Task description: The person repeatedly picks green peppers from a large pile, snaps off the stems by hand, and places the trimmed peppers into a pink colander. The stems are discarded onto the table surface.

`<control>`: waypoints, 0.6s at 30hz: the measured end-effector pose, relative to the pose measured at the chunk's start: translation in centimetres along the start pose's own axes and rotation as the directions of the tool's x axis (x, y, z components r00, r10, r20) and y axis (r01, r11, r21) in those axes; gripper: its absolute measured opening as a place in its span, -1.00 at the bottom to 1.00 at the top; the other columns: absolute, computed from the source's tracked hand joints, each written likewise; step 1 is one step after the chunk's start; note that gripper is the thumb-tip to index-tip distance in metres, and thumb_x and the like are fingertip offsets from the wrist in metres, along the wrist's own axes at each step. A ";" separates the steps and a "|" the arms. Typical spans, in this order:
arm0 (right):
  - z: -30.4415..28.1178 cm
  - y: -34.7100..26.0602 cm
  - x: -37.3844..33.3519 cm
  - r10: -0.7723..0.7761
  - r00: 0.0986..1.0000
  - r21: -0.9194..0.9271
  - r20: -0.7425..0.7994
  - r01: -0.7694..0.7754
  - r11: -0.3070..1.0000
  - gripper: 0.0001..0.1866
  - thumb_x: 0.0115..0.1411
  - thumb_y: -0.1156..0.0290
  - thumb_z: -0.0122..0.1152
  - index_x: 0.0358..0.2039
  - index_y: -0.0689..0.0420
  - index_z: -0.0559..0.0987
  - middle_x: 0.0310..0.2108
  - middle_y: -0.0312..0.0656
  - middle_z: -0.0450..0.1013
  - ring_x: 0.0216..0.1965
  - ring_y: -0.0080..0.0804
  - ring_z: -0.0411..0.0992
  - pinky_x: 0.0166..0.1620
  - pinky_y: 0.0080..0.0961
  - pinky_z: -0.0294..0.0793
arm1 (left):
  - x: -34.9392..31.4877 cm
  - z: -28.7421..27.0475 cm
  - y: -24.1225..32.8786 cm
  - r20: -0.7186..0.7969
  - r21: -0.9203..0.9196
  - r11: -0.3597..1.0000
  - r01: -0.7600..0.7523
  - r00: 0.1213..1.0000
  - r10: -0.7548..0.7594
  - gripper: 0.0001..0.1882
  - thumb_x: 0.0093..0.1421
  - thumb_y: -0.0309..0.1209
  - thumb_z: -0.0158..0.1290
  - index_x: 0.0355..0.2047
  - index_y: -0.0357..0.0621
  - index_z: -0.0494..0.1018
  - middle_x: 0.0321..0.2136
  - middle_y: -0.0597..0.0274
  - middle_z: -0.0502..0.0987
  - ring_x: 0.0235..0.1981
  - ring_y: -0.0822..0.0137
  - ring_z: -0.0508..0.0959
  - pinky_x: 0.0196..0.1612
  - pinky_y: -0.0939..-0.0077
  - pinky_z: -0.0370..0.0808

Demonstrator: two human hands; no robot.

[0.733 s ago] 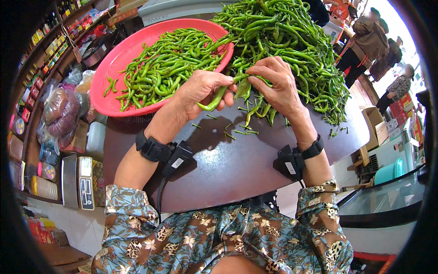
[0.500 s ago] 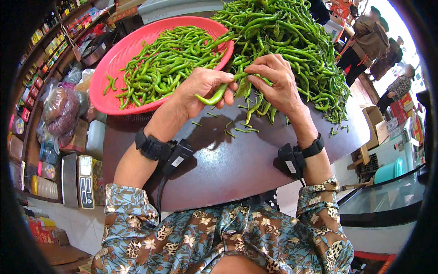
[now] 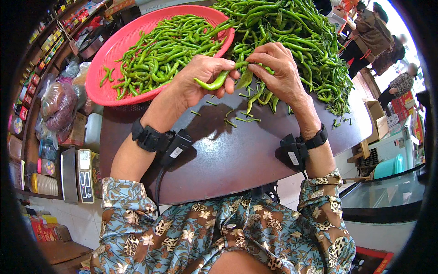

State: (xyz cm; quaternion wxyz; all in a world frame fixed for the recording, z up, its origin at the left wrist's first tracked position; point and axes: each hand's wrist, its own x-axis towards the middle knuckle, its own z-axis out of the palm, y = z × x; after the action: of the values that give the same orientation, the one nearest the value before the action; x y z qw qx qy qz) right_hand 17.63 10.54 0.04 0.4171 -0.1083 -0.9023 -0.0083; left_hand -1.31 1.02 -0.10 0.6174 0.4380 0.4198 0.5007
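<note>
A green chili pepper (image 3: pixel 213 84) lies across the fingers of my left hand (image 3: pixel 197 78), which is closed round it with the curved tip pointing left. My right hand (image 3: pixel 279 75) pinches at the pepper's stem end, close to the left fingertips. Just below that pinch hangs a green leaf (image 3: pixel 245 79). Beyond my left hand, a pink plastic basket (image 3: pixel 101 92) holds many loose green chilies (image 3: pixel 157 61). A tall heap of stemmed chilies (image 3: pixel 296 39) rises behind my right hand. Snapped-off stems (image 3: pixel 247 120) are scattered on the table below both hands.
The dark brown table (image 3: pixel 219 169) has a curved near edge close to my body. Black wrist straps with small boxes and cables sit on both forearms. Shelves of goods, plastic bags (image 3: pixel 59 102) and a scale (image 3: pixel 85 176) stand left. Several people (image 3: pixel 372 34) are at the far right.
The view has shifted slightly. Both hands keep their hold at the same chili pepper, nearly unmoved, with the right fingers still pinching its stem end.
</note>
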 end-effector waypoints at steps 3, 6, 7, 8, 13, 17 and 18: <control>0.1 -0.1 0.0 0.005 1.000 0.004 0.001 -0.005 1.000 -0.87 -0.06 0.39 0.23 -0.43 0.05 0.57 -0.41 -0.29 0.40 -0.28 -0.34 0.34 -0.19 -0.42 0.25 | -0.1 0.0 -0.1 -0.016 -0.002 1.000 0.012 1.000 -0.012 -0.74 0.11 -0.31 -0.01 -0.49 -0.30 0.46 -0.72 0.15 0.48 -0.78 0.41 0.43 -0.72 0.62 0.35; 0.1 -0.3 0.0 0.016 1.000 -0.012 -0.014 -0.016 1.000 -0.88 -0.06 0.39 0.22 -0.44 0.07 0.56 -0.42 -0.27 0.40 -0.28 -0.32 0.34 -0.19 -0.41 0.26 | -0.2 0.0 -0.1 -0.037 -0.003 1.000 0.014 0.999 -0.014 -0.73 0.12 -0.29 -0.01 -0.48 -0.30 0.46 -0.72 0.16 0.48 -0.78 0.42 0.43 -0.72 0.63 0.35; 0.1 -0.3 0.0 0.024 1.000 -0.018 -0.018 -0.025 1.000 -0.88 -0.05 0.39 0.22 -0.45 0.08 0.56 -0.42 -0.26 0.40 -0.28 -0.32 0.34 -0.19 -0.40 0.26 | -0.2 0.0 -0.1 -0.043 -0.003 1.000 0.012 0.999 -0.012 -0.73 0.12 -0.28 -0.01 -0.48 -0.29 0.46 -0.72 0.16 0.48 -0.78 0.42 0.43 -0.72 0.63 0.35; 0.1 -0.3 0.0 0.027 0.999 -0.018 -0.026 -0.028 0.999 -0.88 -0.05 0.39 0.22 -0.45 0.08 0.56 -0.43 -0.26 0.40 -0.28 -0.31 0.35 -0.18 -0.40 0.26 | -0.2 0.0 0.0 -0.039 -0.020 1.000 0.012 0.999 -0.013 -0.72 0.12 -0.28 -0.01 -0.48 -0.29 0.46 -0.72 0.16 0.48 -0.78 0.42 0.43 -0.72 0.63 0.35; 0.0 -0.1 0.0 0.057 0.998 -0.015 -0.038 -0.058 0.998 -0.88 -0.05 0.40 0.22 -0.45 0.09 0.55 -0.44 -0.23 0.40 -0.29 -0.30 0.35 -0.18 -0.39 0.27 | 0.0 0.1 0.1 -0.051 -0.040 0.999 0.009 0.999 -0.011 -0.71 0.12 -0.25 -0.02 -0.46 -0.29 0.45 -0.73 0.18 0.46 -0.77 0.44 0.42 -0.72 0.64 0.34; 0.1 -0.1 -0.1 0.073 0.997 0.015 -0.027 -0.072 0.997 -0.87 -0.05 0.40 0.22 -0.44 0.10 0.55 -0.44 -0.23 0.39 -0.29 -0.29 0.35 -0.19 -0.39 0.28 | -0.2 0.1 0.3 -0.041 -0.041 0.999 -0.018 0.999 0.017 -0.73 0.11 -0.28 0.01 -0.46 -0.30 0.45 -0.75 0.22 0.43 -0.77 0.46 0.40 -0.73 0.64 0.32; 0.0 0.0 -0.1 0.082 0.997 0.030 -0.011 -0.082 0.996 -0.87 -0.05 0.40 0.22 -0.44 0.10 0.55 -0.44 -0.23 0.39 -0.29 -0.29 0.35 -0.20 -0.40 0.28 | -0.2 0.2 0.3 -0.049 -0.052 0.998 -0.023 0.999 0.021 -0.73 0.11 -0.29 0.02 -0.47 -0.30 0.45 -0.75 0.23 0.42 -0.78 0.47 0.39 -0.73 0.64 0.31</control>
State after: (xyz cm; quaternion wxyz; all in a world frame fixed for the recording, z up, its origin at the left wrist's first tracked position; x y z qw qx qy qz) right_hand 17.68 10.48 -0.07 0.4242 -0.1391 -0.8946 0.0217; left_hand -1.25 0.84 0.20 0.6127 0.4140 0.4167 0.5287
